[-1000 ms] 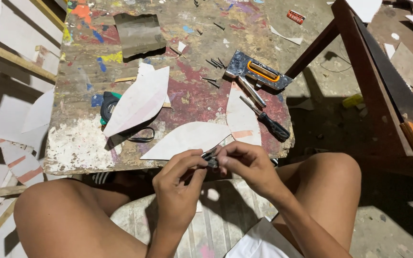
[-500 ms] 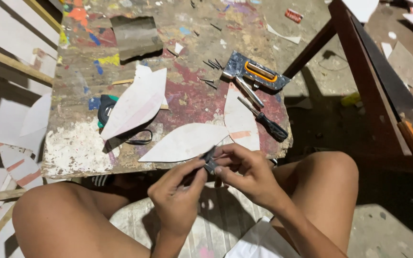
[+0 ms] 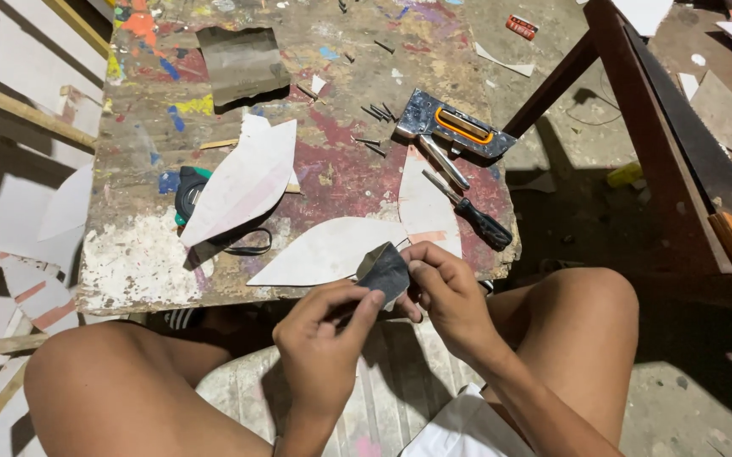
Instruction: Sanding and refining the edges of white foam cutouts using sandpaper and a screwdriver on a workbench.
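I sit at a low paint-stained board table (image 3: 214,93). Both hands meet just off its near edge. My left hand (image 3: 324,338) and my right hand (image 3: 446,292) pinch a small dark grey folded sheet (image 3: 385,269), likely sandpaper, between thumbs and fingers. Just beyond my hands a white leaf-shaped cutout (image 3: 328,250) lies on the table. A second white cutout (image 3: 243,182) rests further left, over a tape measure (image 3: 188,190).
A staple gun (image 3: 455,127), a screwdriver (image 3: 472,216), loose nails (image 3: 374,114) and a grey sandpaper sheet (image 3: 239,59) lie on the table. A dark wooden frame (image 3: 637,101) stands at right. White panels lean at left. My bare knees flank my hands.
The small piece between my fingers has turned from edge-on to show its dark flat face. My hands have stayed by the table's near edge.
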